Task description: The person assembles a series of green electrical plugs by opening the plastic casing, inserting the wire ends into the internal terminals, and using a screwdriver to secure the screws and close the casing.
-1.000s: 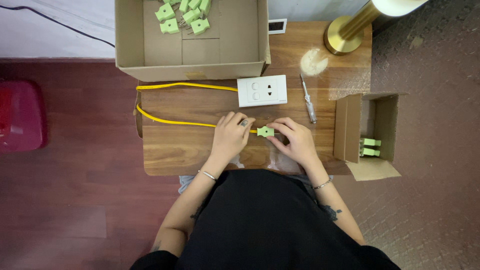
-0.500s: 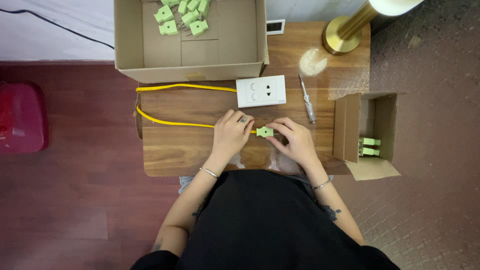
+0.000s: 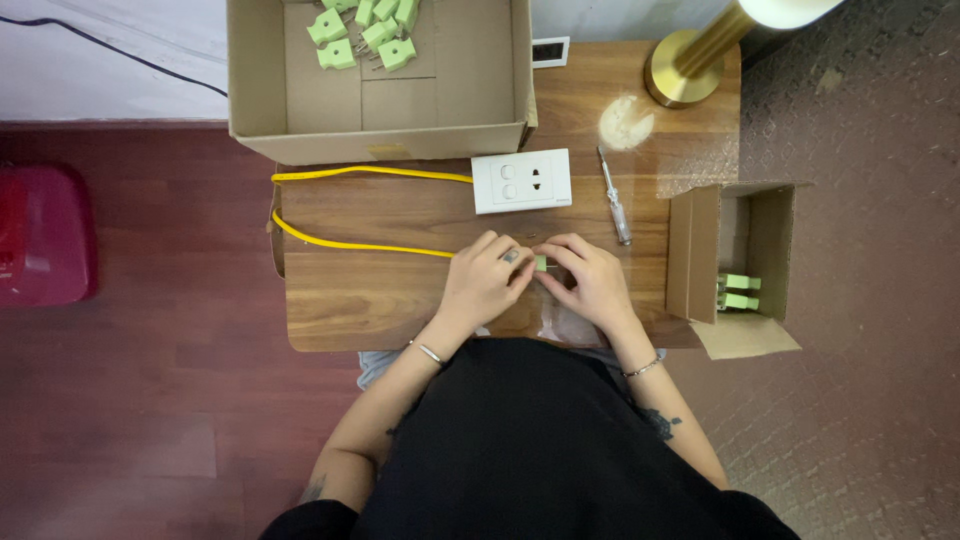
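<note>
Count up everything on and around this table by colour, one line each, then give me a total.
Green plugs: 8, that is 5 in the large cardboard box, 2 in the small cardboard box, 1 between the left hand and right hand
Yellow cable: 1
White wall socket: 1
Screwdriver: 1
Brass lamp base: 1
Total: 12

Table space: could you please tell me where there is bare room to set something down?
The table is bare left of the left hand, below the yellow cable. Another patch lies between the large box and the lamp base. It is crowded around the plug, wall socket and screwdriver.
</note>
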